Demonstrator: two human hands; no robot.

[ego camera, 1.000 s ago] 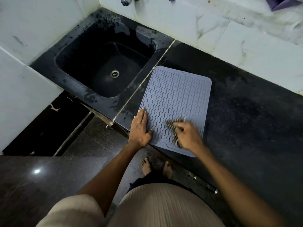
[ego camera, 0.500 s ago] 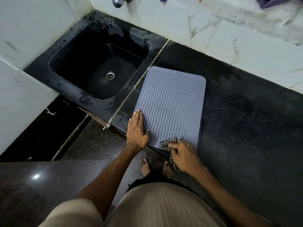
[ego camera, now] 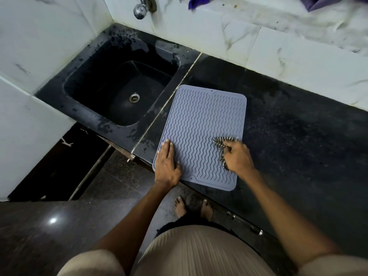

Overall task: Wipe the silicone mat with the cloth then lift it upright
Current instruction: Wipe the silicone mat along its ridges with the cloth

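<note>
At the far left, a black rectangular stone sink (ego camera: 119, 90) with a round steel drain (ego camera: 134, 97) sat sunk into the dark speckled stone counter (ego camera: 294, 140), under a chrome tap (ego camera: 141, 7) on the white marble wall (ego camera: 278, 50). Just right of the sink, across a pale seam in the stone, the grey-blue rectangular silicone mat with wavy ridges (ego camera: 201, 126) lay flat on the counter, its near edge close to the counter's front edge.

The left hand (ego camera: 166, 166) rested flat on the mat's near left corner, fingers straight and together, pointing away from the person, holding nothing and, by the look of it, pinning the mat so it would not slide. Its forearm ran straight back toward the body.

Further right, the right hand (ego camera: 238, 157) pinched a bunched black-and-white checked cloth (ego camera: 223, 145) with curled fingers, and pressed it against the mat near the right edge, about two thirds of the way down the mat. The wrist was bent slightly inward, and the forearm came in at a slant from the lower right.

As for progress, the wiping looked to be under way and not finished: the cloth was on the mat and the mat lay entirely flat, no corner raised. Whether the far half was clean could not be told from the ridged surface. The rest of the wiping and the whole lift to upright appeared to remain; for that the holding hand would probably need to change from pressing to gripping an edge.
</note>
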